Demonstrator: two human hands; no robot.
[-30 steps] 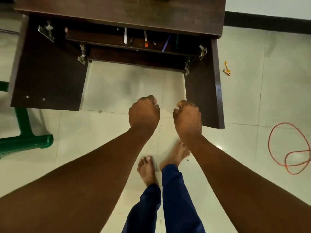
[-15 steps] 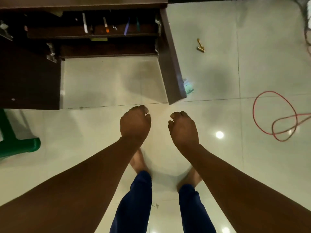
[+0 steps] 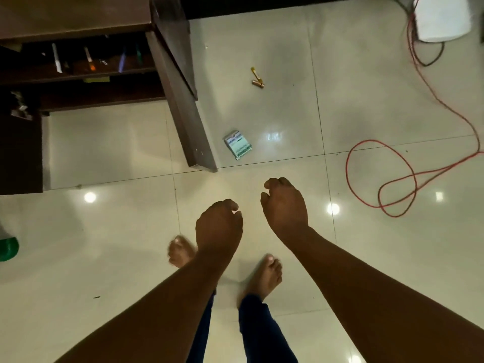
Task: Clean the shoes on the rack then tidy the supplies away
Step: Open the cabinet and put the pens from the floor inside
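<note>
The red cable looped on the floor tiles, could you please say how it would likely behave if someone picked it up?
The thin red cable would probably be floppy, since it lies in loose, uneven loops. It likely drags rather than lifts whole, as it trails off toward the white object. On the glossy floor tiles it should slide easily.

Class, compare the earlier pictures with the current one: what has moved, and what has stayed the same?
The person has stepped back and turned right: the cabinet slid left, revealing a small box beside its door. Left hand and right hand stay loosely curled, holding nothing. Batteries and red cable lie unmoved.
</note>
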